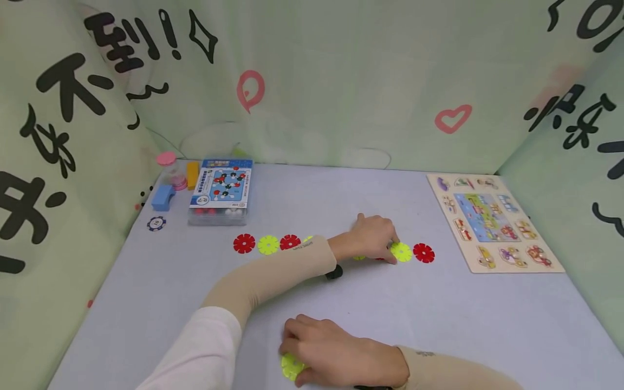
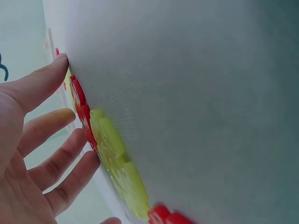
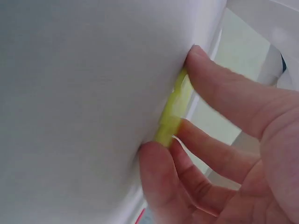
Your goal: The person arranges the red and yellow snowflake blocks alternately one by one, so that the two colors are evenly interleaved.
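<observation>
Red and yellow-green notched plastic discs lie in a row across the table, a red disc (image 1: 244,244) at its left end and another red disc (image 1: 423,253) at its right end. My left hand (image 1: 372,238) reaches over the row, thumb and index finger at opposite edges of a yellow-green disc (image 1: 401,252) lying flat. In the left wrist view its other fingers spread above neighbouring discs. My left forearm covers part of the row. Nearer the front, my right hand (image 1: 336,349) pinches a separate yellow-green disc (image 3: 173,109) by its edges, low against the table.
At the back left stand a clear box with a blue label (image 1: 221,187), a pink-lidded jar (image 1: 170,170), a yellow block (image 1: 193,175), a blue block (image 1: 163,197) and a round chip (image 1: 156,223). A wooden picture board (image 1: 497,222) lies right. Curtains enclose the table.
</observation>
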Demonstrator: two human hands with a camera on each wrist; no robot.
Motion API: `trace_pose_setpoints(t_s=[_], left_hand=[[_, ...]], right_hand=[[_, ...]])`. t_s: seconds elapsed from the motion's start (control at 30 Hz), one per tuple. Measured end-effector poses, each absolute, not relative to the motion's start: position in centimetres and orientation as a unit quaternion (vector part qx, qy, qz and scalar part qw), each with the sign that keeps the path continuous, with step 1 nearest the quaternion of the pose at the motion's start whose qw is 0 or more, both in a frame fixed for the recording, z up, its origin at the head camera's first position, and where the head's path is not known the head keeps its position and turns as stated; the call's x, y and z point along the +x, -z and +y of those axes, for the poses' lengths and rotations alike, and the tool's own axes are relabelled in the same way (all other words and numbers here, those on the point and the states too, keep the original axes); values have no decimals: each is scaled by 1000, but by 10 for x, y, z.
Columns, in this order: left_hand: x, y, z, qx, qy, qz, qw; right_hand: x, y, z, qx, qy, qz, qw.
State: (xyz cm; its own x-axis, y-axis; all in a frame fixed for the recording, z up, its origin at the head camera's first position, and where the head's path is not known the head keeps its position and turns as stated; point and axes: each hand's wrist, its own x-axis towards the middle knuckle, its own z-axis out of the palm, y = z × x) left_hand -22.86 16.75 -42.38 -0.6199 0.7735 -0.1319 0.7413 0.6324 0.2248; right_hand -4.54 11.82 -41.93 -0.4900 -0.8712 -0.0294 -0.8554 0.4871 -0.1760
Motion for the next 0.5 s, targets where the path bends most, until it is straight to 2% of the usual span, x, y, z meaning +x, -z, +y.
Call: trace_pose_setpoints(t_s=[0.2, 0.33, 0.43, 0.5], left_hand=[[-229, 425, 166, 417, -78, 899, 109], [-228, 426, 166, 417, -78, 899, 106], [-228, 426, 168, 418, -77, 899, 103], [-227, 426, 168, 415, -76, 900, 105]], right_hand=[[-43, 417, 117, -523, 40, 850, 49], [-40, 413, 125, -535, 9, 845, 22], [-45, 410, 147, -506, 39, 861, 28], [-52, 405, 171, -458, 82, 883, 52]])
